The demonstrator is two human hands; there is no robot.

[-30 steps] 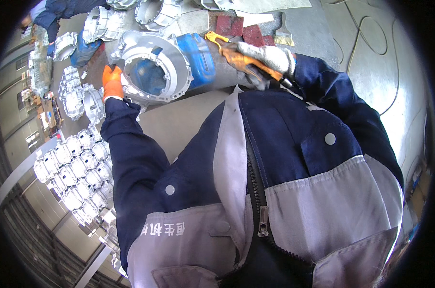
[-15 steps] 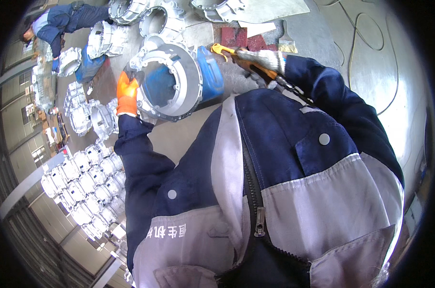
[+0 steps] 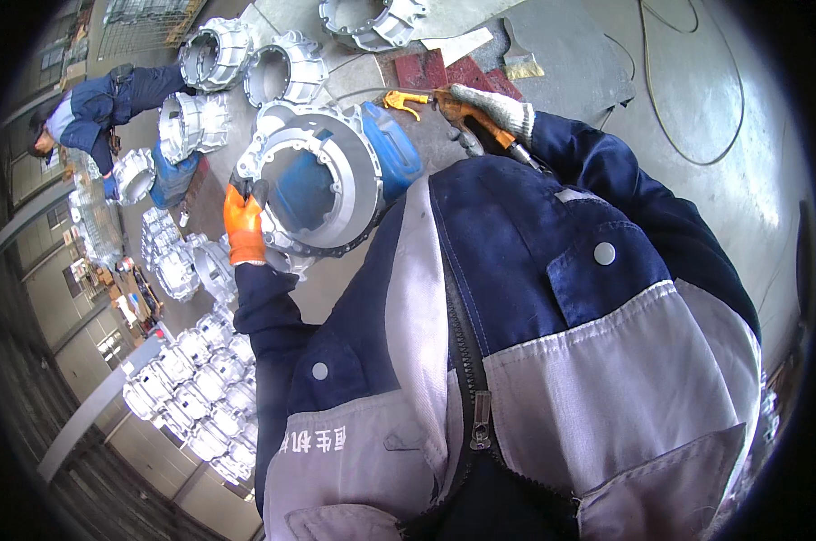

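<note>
A large round cast-metal housing (image 3: 364, 167) with an open middle stands before me at the left. My left hand (image 3: 244, 221), in an orange glove with dark fingertips, is closed on its left edge. Farther right, my right hand (image 3: 493, 108), in a pale knitted glove with grey fingers, grips an orange-and-dark hand tool (image 3: 486, 123) with a metal fitting at its rear. The tool's exact kind is unclear. Just left of its front end is a yellow blow gun (image 3: 406, 99); no fingers show around it. A blue plastic container (image 3: 392, 149) stands against the housing's right side.
More cast housings (image 3: 286, 68) stand beyond, and stacked castings (image 3: 196, 388) fill the lower left. Dark red pads (image 3: 466, 74) and a brush (image 3: 521, 59) lie past my right hand. A hose (image 3: 741, 108) loops across the floor. A co-worker (image 3: 92, 117) bends over a casting.
The whole view has shifted a little. The tool in my right hand has turned slightly, and less of its rear end shows. My left hand keeps its hold on the housing's edge.
</note>
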